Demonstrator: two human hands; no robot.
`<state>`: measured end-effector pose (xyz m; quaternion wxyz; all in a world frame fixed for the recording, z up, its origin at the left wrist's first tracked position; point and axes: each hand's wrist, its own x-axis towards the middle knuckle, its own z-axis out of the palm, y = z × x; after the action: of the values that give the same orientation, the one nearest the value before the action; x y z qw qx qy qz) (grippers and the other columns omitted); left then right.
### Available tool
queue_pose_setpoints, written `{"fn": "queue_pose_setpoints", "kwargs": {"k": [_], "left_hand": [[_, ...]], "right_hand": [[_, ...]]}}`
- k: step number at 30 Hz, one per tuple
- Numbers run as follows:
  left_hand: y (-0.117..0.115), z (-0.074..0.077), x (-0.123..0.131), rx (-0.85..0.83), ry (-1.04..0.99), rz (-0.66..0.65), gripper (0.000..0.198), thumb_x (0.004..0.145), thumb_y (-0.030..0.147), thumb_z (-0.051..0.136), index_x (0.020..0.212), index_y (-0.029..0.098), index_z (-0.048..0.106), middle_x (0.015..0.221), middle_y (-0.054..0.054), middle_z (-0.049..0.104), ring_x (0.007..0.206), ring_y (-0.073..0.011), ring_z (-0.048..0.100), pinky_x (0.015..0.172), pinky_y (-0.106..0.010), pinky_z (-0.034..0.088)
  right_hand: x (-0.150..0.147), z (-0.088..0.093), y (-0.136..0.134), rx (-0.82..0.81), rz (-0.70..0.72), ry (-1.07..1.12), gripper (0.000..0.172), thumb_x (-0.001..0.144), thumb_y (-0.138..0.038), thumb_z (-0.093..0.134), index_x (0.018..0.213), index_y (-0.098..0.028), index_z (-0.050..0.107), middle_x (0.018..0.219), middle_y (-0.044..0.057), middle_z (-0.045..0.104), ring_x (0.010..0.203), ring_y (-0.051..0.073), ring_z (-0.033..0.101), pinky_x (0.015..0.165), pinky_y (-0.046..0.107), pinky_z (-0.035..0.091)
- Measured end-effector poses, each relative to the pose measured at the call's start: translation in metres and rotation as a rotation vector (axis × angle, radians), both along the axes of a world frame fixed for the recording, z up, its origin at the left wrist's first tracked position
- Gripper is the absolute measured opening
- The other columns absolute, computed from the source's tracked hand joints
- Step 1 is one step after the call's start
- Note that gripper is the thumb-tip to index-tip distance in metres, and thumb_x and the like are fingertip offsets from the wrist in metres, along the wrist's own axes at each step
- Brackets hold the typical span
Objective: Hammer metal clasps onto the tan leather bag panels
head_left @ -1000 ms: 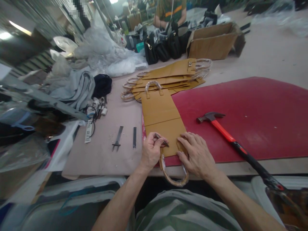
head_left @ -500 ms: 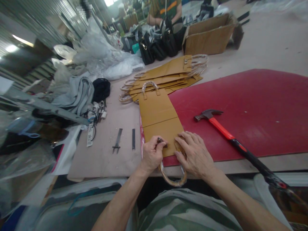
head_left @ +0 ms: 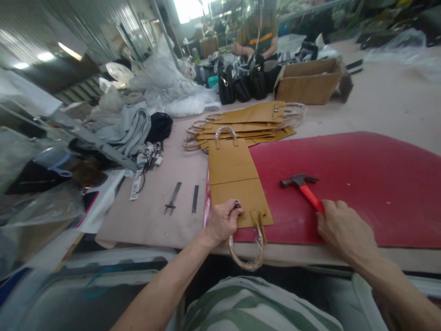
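A flat tan leather bag panel (head_left: 234, 181) lies across the edge of a red mat (head_left: 351, 184), with a wrapped ring handle (head_left: 246, 250) hanging over the table's near edge. My left hand (head_left: 222, 221) is closed on a small metal punch (head_left: 236, 202), standing upright on the panel's near left corner. My right hand (head_left: 341, 230) is wrapped round the handle of a hammer (head_left: 301, 184) with a red shaft, which lies on the mat to the right of the panel.
A pile of similar tan panels (head_left: 251, 122) lies behind. Two dark metal tools (head_left: 184, 198) rest on the pink board at left. Cloth, plastic bags and clutter fill the left side. Black bags (head_left: 243, 85), a cardboard box (head_left: 310, 82) and another person stand at the far end.
My right hand left the panel's near edge and moved right onto the hammer's handle. My left hand set the small punch upright on the panel's corner. The camera tilted up slightly.
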<state>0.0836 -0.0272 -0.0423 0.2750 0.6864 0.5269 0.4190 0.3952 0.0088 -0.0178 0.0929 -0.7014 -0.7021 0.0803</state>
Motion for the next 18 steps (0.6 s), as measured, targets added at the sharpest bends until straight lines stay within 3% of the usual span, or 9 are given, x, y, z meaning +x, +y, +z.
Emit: {"fn": "queue_pose_setpoints", "kwargs": {"k": [3,7,9,11,13,16,18], "left_hand": [[0.0,-0.004,0.0,0.046,0.05,0.001,0.011,0.093,0.018,0.054,0.085,0.021,0.061,0.08,-0.003,0.073,0.073,-0.016,0.071,0.068,-0.024,0.052],[0.002,-0.01,-0.001,0.066,0.07,-0.001,0.011,0.092,0.017,0.055,0.082,0.02,0.06,0.077,-0.003,0.071,0.071,-0.0155,0.069,0.065,-0.023,0.049],[0.002,-0.011,-0.002,0.066,0.065,-0.013,0.011,0.091,0.017,0.055,0.082,0.02,0.059,0.076,-0.003,0.07,0.07,-0.0156,0.068,0.064,-0.023,0.048],[0.002,-0.011,-0.002,0.068,0.053,-0.029,0.011,0.092,0.017,0.055,0.082,0.02,0.059,0.076,-0.003,0.069,0.07,-0.0155,0.068,0.065,-0.023,0.048],[0.002,-0.011,-0.002,0.071,0.037,-0.04,0.011,0.092,0.017,0.055,0.083,0.02,0.059,0.077,-0.002,0.069,0.07,-0.0152,0.067,0.066,-0.023,0.048],[0.002,-0.011,-0.002,0.066,0.039,-0.032,0.01,0.091,0.016,0.055,0.084,0.02,0.06,0.078,-0.003,0.07,0.072,-0.0153,0.068,0.068,-0.023,0.048],[0.002,-0.011,-0.002,0.062,0.056,-0.022,0.009,0.091,0.015,0.055,0.087,0.02,0.062,0.079,-0.003,0.07,0.073,-0.0155,0.068,0.067,-0.023,0.048]], "right_hand": [[0.005,0.009,0.004,-0.238,-0.067,0.32,0.011,0.082,-0.03,0.053,0.076,-0.021,0.053,0.069,0.008,0.054,0.061,0.022,0.053,0.057,0.037,0.043],[-0.017,0.031,-0.005,-0.59,-0.19,1.017,0.018,0.071,-0.031,0.064,0.077,-0.021,0.051,0.064,-0.002,0.048,0.047,0.01,0.042,0.045,0.025,0.038],[-0.034,0.048,-0.016,-0.604,-0.262,1.217,0.026,0.071,-0.038,0.068,0.077,-0.022,0.048,0.063,-0.005,0.043,0.042,0.007,0.033,0.039,0.022,0.031],[-0.05,0.065,-0.027,-0.455,-0.206,1.184,0.033,0.079,-0.052,0.065,0.08,-0.023,0.049,0.062,-0.006,0.042,0.041,0.008,0.032,0.036,0.021,0.027],[-0.064,0.079,-0.036,-0.21,-0.045,1.006,0.04,0.088,-0.063,0.054,0.083,-0.023,0.051,0.061,-0.004,0.047,0.044,0.011,0.039,0.039,0.023,0.03],[-0.078,0.091,-0.042,0.113,0.263,0.614,0.042,0.097,-0.061,0.04,0.076,-0.025,0.045,0.054,-0.003,0.047,0.043,0.013,0.041,0.043,0.026,0.027],[-0.081,0.099,-0.041,0.17,0.451,0.356,0.043,0.1,-0.057,0.033,0.071,-0.026,0.04,0.048,-0.003,0.043,0.037,0.013,0.034,0.043,0.029,0.019]]}}
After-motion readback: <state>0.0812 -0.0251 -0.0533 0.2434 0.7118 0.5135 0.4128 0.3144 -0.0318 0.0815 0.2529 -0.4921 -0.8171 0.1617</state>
